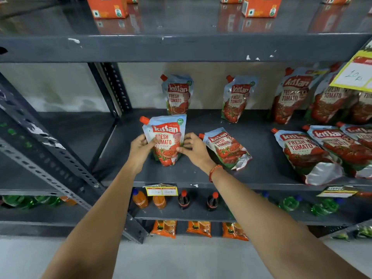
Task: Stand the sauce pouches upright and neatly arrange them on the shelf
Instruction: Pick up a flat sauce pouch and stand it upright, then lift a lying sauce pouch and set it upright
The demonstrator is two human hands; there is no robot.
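- The ketchup pouch [166,140] in play stands upright near the front left of the middle shelf [181,176], orange cap at its top left corner.
- Left hand [142,147] wraps the pouch's left edge, thumb across the front, fingers partly curled. Right hand [193,148] sits on the right edge with loosely bent fingers, fingertips touching; looks like a light steadying hold, not a squeeze.
- These look soft and squishy with a glossy, probably slick film. I'd guess the sauce weight sits low, so it stands only if the bottom fold is spread flat. Gripping both sides mid-height seems the sane choice; pinching the top would let it flop.
- Just beside the right hand, a fallen pouch [226,148] lies flat.
- Two standing pouches [178,95] lean at the back wall.
- More fallen ones [306,154] are piled well apart to the right.
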